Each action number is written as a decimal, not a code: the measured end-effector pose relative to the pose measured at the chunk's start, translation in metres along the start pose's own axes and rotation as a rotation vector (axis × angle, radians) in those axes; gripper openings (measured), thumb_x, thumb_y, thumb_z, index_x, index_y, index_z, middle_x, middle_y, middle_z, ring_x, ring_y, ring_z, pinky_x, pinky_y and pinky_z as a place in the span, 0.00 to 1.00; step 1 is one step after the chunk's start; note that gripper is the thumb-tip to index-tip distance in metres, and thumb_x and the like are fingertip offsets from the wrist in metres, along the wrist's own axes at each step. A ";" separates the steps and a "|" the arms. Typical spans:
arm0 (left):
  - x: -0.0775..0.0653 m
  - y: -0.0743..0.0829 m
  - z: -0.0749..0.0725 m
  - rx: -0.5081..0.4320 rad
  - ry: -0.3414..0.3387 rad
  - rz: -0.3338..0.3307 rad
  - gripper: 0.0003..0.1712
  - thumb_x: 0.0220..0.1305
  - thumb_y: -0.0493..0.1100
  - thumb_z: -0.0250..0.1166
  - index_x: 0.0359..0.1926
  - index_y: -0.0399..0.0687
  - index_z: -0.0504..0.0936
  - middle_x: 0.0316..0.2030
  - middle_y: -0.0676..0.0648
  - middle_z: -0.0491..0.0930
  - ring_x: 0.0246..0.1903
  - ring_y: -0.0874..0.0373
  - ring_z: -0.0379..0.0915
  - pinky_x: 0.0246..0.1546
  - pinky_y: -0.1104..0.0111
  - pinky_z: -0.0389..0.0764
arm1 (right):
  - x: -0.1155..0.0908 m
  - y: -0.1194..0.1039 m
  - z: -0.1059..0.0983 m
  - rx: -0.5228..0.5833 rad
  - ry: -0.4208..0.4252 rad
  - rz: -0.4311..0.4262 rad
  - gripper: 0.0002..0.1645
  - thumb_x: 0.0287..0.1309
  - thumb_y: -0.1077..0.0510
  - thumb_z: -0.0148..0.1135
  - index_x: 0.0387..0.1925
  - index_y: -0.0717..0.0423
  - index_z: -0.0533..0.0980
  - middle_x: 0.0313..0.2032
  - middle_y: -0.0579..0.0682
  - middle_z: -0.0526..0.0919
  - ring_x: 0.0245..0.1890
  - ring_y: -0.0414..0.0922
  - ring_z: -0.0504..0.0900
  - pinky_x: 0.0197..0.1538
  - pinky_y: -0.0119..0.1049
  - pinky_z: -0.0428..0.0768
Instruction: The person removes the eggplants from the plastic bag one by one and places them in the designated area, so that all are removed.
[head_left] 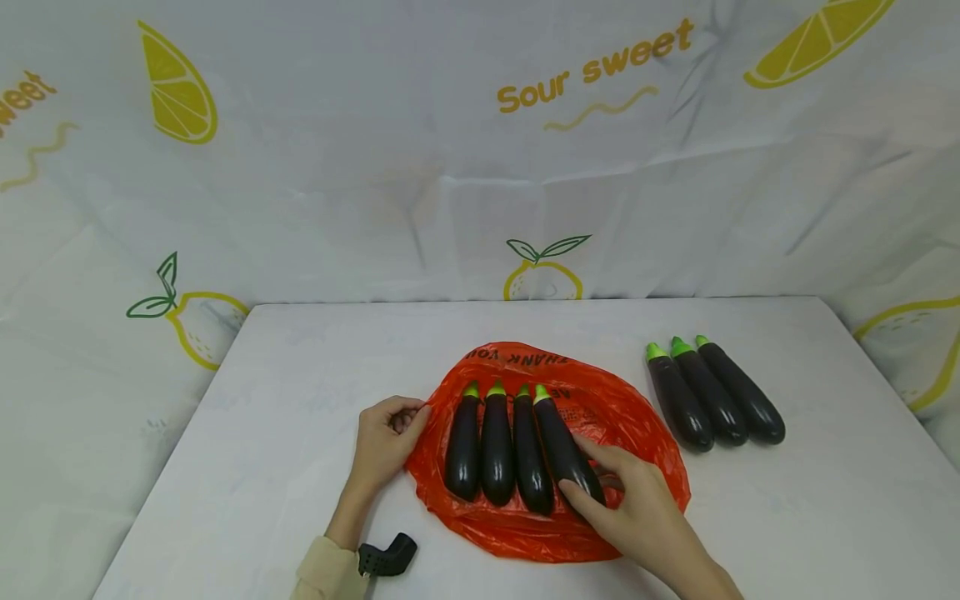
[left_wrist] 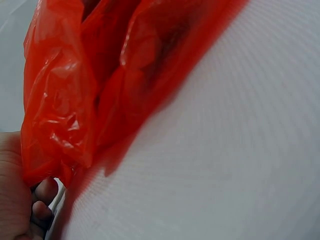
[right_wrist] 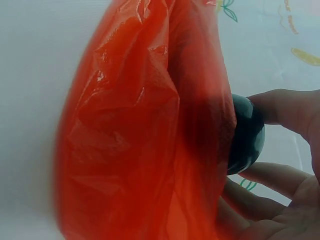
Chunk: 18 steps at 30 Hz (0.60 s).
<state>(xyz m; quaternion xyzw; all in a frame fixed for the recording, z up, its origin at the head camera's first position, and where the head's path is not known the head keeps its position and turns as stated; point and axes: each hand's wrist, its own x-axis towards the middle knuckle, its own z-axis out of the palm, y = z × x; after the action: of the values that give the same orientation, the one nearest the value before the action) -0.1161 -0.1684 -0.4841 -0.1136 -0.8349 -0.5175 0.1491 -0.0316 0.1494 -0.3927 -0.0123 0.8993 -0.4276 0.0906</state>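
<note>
Head view: we have a red, crinkled plastic bag with dark lettering (head_left: 637,417) spread on the white desk (head_left: 300,375), lower centre of the frame. Four glossy dark-purple eggplants with green caps lie side by side on it, caps up-frame: three (head_left: 498,442) in a row, plus a slightly tilted rightmost eggplant (head_left: 562,442). Our right hand (head_left: 637,508) grips that one near its rounded lower end, thumb and fingers on opposite sides; right wrist view shows the same. Our left hand (head_left: 386,442) pinches the bag's left edge, fingers curled. Three more capped dark-purple eggplants (head_left: 716,398) sit right of centre, off the bag, slanted and touching. Black angular wrist device (head_left: 390,557) and beige sleeve (head_left: 326,571) at lower left.
</note>
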 end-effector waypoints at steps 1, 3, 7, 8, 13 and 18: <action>0.000 0.000 0.000 0.000 0.002 0.002 0.02 0.63 0.38 0.72 0.37 0.48 0.90 0.25 0.51 0.82 0.24 0.67 0.67 0.25 0.75 0.72 | -0.001 -0.001 -0.001 0.008 0.001 0.003 0.38 0.53 0.49 0.78 0.65 0.55 0.77 0.57 0.57 0.85 0.47 0.47 0.88 0.44 0.40 0.88; 0.000 0.000 0.000 0.001 0.006 0.008 0.03 0.62 0.37 0.72 0.37 0.48 0.90 0.25 0.51 0.82 0.24 0.67 0.67 0.25 0.75 0.72 | -0.002 -0.002 -0.002 0.018 0.003 -0.001 0.38 0.54 0.49 0.78 0.65 0.56 0.77 0.57 0.58 0.85 0.47 0.47 0.88 0.43 0.40 0.89; 0.000 0.000 0.000 0.006 0.009 0.017 0.02 0.62 0.37 0.72 0.37 0.46 0.90 0.25 0.49 0.82 0.24 0.67 0.67 0.25 0.75 0.72 | -0.004 -0.004 -0.003 0.032 0.003 0.008 0.39 0.54 0.48 0.78 0.65 0.55 0.77 0.57 0.57 0.85 0.46 0.46 0.88 0.43 0.39 0.88; 0.000 0.000 0.000 0.006 0.007 0.019 0.02 0.62 0.36 0.72 0.37 0.46 0.90 0.25 0.48 0.82 0.24 0.67 0.67 0.25 0.75 0.72 | -0.004 -0.004 -0.004 0.027 0.004 0.008 0.39 0.54 0.48 0.78 0.65 0.55 0.77 0.57 0.57 0.85 0.46 0.45 0.88 0.43 0.39 0.88; 0.000 -0.001 0.000 0.006 -0.004 0.008 0.02 0.63 0.38 0.72 0.37 0.47 0.90 0.24 0.49 0.82 0.23 0.67 0.68 0.25 0.76 0.72 | -0.005 -0.004 -0.007 -0.006 0.029 -0.004 0.37 0.53 0.50 0.78 0.64 0.55 0.78 0.54 0.55 0.86 0.45 0.44 0.87 0.43 0.39 0.88; 0.000 -0.004 0.000 -0.006 -0.002 0.012 0.03 0.63 0.37 0.72 0.36 0.49 0.90 0.24 0.52 0.82 0.23 0.67 0.68 0.25 0.75 0.73 | -0.005 -0.003 -0.012 -0.043 0.061 -0.018 0.37 0.53 0.52 0.78 0.64 0.56 0.78 0.55 0.56 0.86 0.45 0.45 0.87 0.43 0.40 0.89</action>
<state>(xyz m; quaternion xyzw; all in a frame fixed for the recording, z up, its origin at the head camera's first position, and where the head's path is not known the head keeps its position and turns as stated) -0.1176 -0.1698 -0.4869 -0.1196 -0.8327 -0.5191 0.1510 -0.0289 0.1570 -0.3824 -0.0092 0.9106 -0.4090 0.0593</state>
